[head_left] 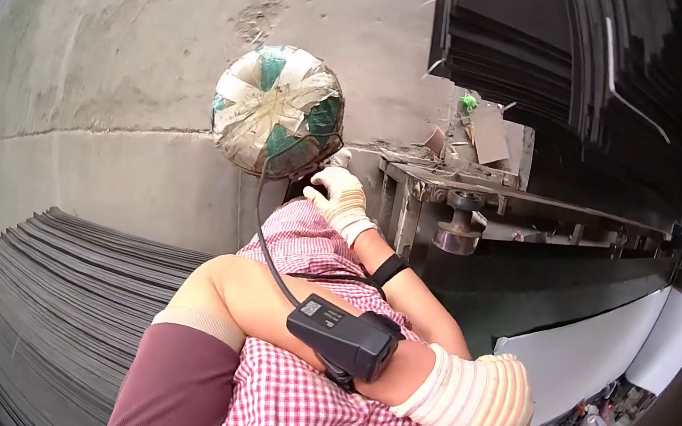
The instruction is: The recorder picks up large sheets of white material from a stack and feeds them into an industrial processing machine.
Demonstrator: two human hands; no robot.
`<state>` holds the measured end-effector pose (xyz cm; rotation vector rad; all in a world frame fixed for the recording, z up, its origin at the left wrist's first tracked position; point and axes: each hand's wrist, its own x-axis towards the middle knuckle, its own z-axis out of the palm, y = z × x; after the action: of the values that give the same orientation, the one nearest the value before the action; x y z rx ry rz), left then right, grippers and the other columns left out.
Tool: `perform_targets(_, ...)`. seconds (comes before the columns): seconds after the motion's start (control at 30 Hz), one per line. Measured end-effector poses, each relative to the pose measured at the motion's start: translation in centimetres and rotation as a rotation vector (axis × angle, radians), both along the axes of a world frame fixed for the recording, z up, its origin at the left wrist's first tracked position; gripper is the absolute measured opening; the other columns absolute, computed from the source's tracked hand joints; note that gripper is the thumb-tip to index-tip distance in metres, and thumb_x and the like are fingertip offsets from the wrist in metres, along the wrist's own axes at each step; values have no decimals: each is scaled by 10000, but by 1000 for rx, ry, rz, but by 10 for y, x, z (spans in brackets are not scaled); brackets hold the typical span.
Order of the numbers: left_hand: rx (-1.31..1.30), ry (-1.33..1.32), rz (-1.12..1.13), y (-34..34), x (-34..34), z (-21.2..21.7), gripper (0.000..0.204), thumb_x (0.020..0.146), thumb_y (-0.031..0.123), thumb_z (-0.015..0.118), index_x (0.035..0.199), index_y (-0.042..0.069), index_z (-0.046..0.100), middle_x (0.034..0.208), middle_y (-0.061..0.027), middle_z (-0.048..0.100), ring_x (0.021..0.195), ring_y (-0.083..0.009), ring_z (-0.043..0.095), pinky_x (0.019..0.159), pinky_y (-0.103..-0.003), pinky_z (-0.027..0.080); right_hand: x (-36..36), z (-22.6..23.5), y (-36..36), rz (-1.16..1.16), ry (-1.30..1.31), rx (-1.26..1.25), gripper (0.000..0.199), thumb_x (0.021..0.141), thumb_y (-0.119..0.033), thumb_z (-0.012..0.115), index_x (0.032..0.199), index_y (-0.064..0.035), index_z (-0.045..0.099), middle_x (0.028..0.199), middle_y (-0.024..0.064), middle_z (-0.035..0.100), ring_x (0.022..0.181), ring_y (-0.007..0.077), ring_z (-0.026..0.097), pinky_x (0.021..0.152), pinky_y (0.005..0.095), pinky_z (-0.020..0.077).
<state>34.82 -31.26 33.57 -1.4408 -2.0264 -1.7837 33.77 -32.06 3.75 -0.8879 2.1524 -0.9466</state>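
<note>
My left arm, in a maroon sleeve [176,383], crosses in front of a red-and-white checked garment [284,400]. The left hand [471,403] wears a striped knit glove and is bent into a fist at the lower right; its fingertips and anything in them are hidden. A black box [342,335] is strapped on that forearm, with a thin cord [261,236] running up from it. My right hand [341,201], also gloved, has curled fingers close below a round bundle [277,109] wrapped in white and green tape. What those fingers grip cannot be made out.
A stack of thin dark sheets [49,310] lies at lower left. To the right stand a worn metal-edged frame [435,179] with a roller [457,231] and white panels [590,333]. More dark sheets [508,61] and scraps [487,134] lie beyond, on concrete floor [138,29].
</note>
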Motion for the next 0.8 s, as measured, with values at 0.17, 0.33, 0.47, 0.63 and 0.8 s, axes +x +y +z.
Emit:
perform_targets(0.17,-8,-7,240,-21,2,-16,299,739,265,520,878,6,580,680,-72,564,664,-262,581,532,-353,440,-17,-42,-45,591,614,139,400,794,-197,538,1187,-123,513,1362,80,397,1291,288,310,1051,506,228)
perform_targets(0.33,2,-141,290,-55,1,-54,321,778,211,480,1031,16,508,672,-43,510,599,-229,535,480,-327,405,-76,-123,-21,657,697,785,484,864,-203,419,1330,-79,371,1433,129,291,1336,318,244,1072,542,130)
perform_targets(0.47,19,-289,309,-76,-7,-96,272,796,241,517,981,45,554,646,-32,513,594,-225,545,481,-336,410,-84,-153,-14,922,440,949,451,898,-191,374,1346,-136,366,1423,134,311,1300,293,321,1048,526,189)
perform_targets(0.63,105,-490,548,-87,-9,-180,174,798,188,600,917,62,612,659,-57,585,584,-239,582,507,-327,443,-36,-237,-9,1045,551,839,351,857,-216,461,1194,-143,520,1129,48,593,1122,216,501,910,391,307)
perform_targets(0.8,57,-535,692,-116,0,-215,225,744,134,671,945,44,624,716,-57,611,635,-224,606,550,-298,469,7,-235,-14,1041,320,607,237,811,-135,469,970,-146,645,1054,65,620,1054,211,539,892,334,376)
